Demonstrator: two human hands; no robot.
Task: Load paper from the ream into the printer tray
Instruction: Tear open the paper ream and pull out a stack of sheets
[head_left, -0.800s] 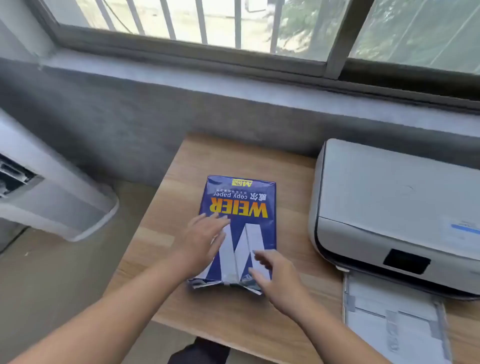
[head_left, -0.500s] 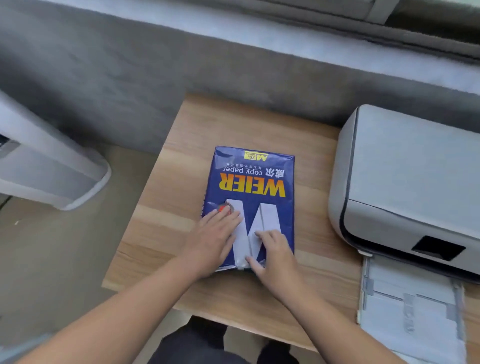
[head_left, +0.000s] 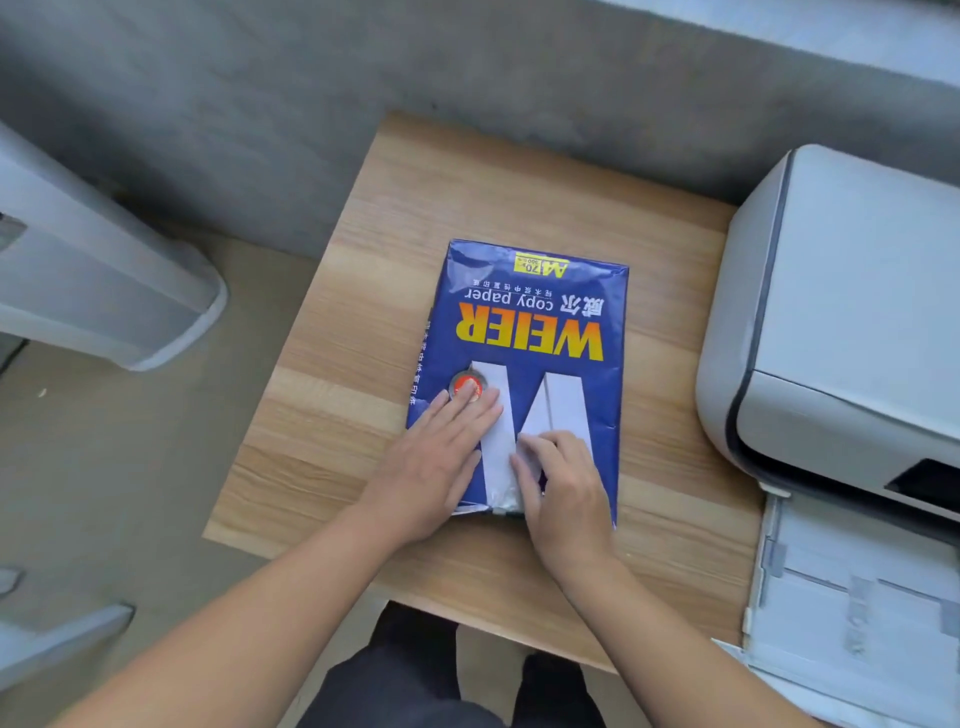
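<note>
A blue ream of copy paper (head_left: 535, 322) with yellow WEIER lettering lies flat on the wooden table (head_left: 405, 223), its torn near end towards me. My left hand (head_left: 441, 462) rests flat on the ream's near left part, fingers together. On the near right part, my right hand (head_left: 563, 493) has its fingers curled onto the wrapper by the torn end; whether they pinch it I cannot tell. The white printer (head_left: 841, 322) stands at the right, its paper tray (head_left: 852, 608) pulled out towards me.
A grey concrete wall (head_left: 363, 78) runs behind the table. A white appliance (head_left: 98, 291) leans on the floor at the left. My dark-trousered legs (head_left: 426, 675) show below the table's near edge.
My view has tilted down, so the window has left the frame. Both hands moved onto the ream's near end and settled there; the right fingers curled in.
</note>
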